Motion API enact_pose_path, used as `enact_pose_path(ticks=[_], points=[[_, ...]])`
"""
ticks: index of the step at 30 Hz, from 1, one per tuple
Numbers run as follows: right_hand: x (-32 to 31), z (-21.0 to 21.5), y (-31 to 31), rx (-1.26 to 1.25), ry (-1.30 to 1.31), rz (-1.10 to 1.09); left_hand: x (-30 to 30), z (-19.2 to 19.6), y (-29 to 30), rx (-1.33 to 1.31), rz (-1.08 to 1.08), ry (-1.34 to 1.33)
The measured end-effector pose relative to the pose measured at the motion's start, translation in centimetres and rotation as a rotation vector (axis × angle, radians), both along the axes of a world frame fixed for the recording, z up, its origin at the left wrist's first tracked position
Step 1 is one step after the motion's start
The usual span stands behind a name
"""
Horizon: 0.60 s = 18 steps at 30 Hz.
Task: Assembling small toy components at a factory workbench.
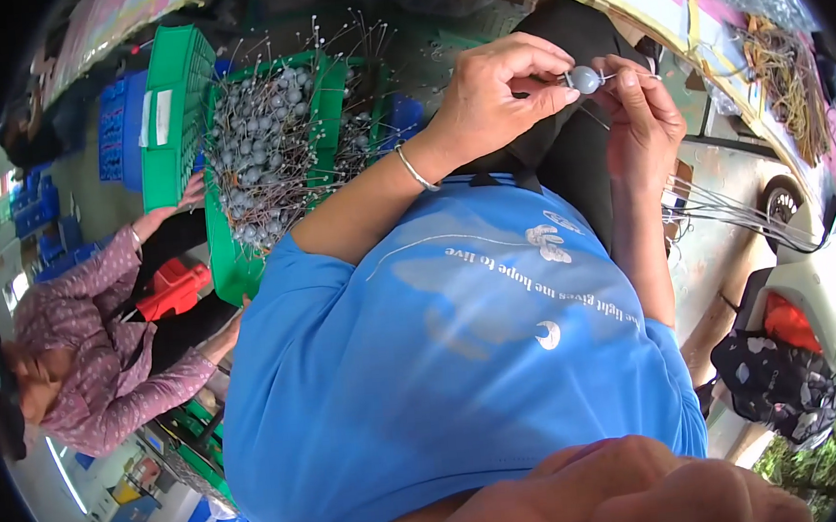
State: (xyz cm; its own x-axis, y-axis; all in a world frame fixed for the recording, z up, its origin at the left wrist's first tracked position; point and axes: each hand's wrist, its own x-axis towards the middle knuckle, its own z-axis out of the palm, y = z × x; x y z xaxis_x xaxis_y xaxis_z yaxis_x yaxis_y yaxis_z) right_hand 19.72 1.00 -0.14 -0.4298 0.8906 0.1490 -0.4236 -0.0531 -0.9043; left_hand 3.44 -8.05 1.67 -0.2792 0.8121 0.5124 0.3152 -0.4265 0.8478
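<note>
Blue shirt (pixel 465 355) fills the near view; beyond it, left hand (pixel 488 93) and right hand (pixel 643 121) pinch a grey ball (pixel 583 78) on wire, with a green crate (pixel 232 148) of them far left.

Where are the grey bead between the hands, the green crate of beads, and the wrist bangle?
grey bead (pixel 583 78), head view, middle of the ball.
green crate (pixel 232 266), head view, bare lower wall.
bangle (pixel 416 171), head view, band across the left wrist.

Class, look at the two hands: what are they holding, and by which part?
A small grey ball on a wire: left hand pinches beside the ball, right hand grips the wire.
</note>
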Motion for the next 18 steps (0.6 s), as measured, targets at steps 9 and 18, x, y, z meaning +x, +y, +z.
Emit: enact_pose_path(ticks=[9,18], points=[[1.6,1.3,1.9,0.010,-0.059,0.376,0.6,1.4,-0.2,-0.169,-0.121,-0.155],[3.6,-1.6,5.0,-0.045,0.112,0.538,3.3,1.4,0.6,-0.289,-0.122,-0.179]])
